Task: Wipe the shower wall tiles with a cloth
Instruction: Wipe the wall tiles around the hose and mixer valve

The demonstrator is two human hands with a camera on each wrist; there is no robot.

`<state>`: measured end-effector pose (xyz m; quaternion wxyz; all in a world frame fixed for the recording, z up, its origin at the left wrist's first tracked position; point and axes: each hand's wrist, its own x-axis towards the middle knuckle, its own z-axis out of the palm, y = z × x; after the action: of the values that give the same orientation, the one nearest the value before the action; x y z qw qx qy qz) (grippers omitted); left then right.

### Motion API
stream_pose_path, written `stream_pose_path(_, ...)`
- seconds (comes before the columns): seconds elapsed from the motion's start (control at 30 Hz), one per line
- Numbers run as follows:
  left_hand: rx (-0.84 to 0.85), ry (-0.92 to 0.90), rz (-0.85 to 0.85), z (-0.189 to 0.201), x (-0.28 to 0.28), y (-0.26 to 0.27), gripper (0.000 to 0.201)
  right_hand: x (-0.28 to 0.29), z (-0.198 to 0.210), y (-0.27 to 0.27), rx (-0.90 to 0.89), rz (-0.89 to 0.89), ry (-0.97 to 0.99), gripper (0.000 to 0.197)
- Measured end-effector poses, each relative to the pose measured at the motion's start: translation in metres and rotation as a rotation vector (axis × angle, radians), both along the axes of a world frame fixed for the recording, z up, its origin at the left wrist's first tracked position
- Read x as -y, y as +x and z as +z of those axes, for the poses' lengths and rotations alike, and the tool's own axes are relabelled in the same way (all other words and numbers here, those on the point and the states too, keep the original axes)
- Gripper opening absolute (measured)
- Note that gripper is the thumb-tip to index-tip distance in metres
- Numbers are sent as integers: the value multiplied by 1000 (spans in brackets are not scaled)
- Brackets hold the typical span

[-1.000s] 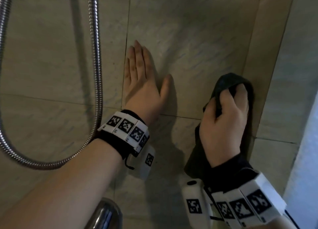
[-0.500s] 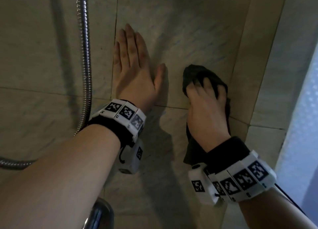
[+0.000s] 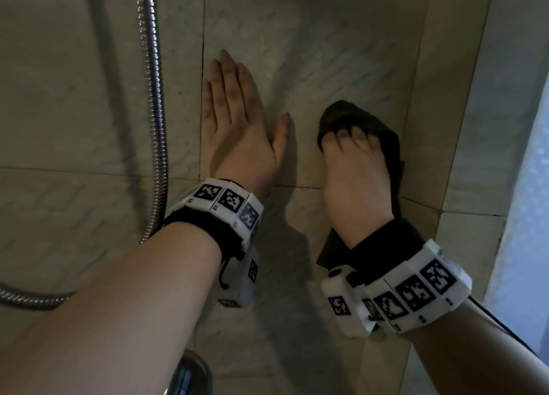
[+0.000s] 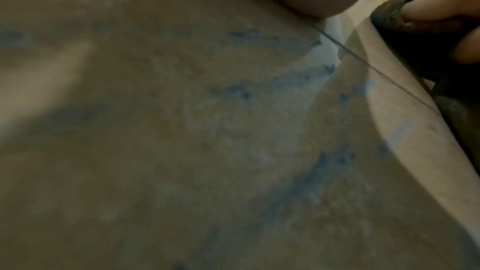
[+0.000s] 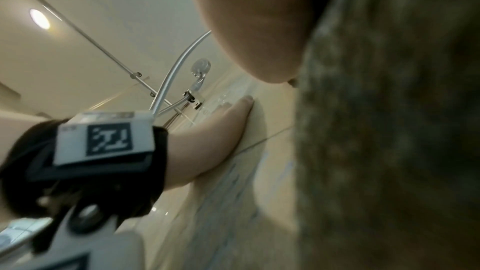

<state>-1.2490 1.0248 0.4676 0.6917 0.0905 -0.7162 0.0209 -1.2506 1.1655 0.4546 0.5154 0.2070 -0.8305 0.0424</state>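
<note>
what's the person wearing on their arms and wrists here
Both forearms are bare, no sleeves. Each wrist has a black fabric band carrying a row of white blocks printed with black square markers, on the left wrist and the right wrist. A white camera box hangs under each band. A thin black cable trails from the right one.

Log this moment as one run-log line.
task: wipe shower wall tiles | right hand: grips dark cloth against wall tile | left hand: flat on tile, fingers straight | shower hose: hangs left of hands

cloth (image 3: 377,133) mostly hidden under right hand (image 3: 353,174), shower hose (image 3: 154,97) cut off (top edge), left-wrist tile view blurred
</note>
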Motion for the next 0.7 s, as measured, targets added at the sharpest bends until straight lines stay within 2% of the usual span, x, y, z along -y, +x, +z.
stream_pose_path(0.07, -13, -7, 1, 0, 1, -1, 76, 5, -8, 2, -20, -6, 30, 54)
stream_pose_path(0.17, -22, -12, 0, 0, 1, -1, 76, 0, -7, 3, -16, -24, 99, 53)
stream_pose_path(0.3, -18, -1, -8, 0, 0, -2, 76, -7, 12, 9, 48, -172, 103, 51)
stream_pose_path(0.47, -17, 1, -9, 0, 1, -1, 76, 9, 11, 18, 122, -280, 73, 66)
stream_pose_path(0.57, -11, 2, -13, 1, 0, -1, 76, 20, -3, 17, 132, -308, 108, 60)
stream_pose_path(0.7, 5, 11, -24, 0, 0, 0, 77, 9, 4, 21, 133, -300, 141, 59)
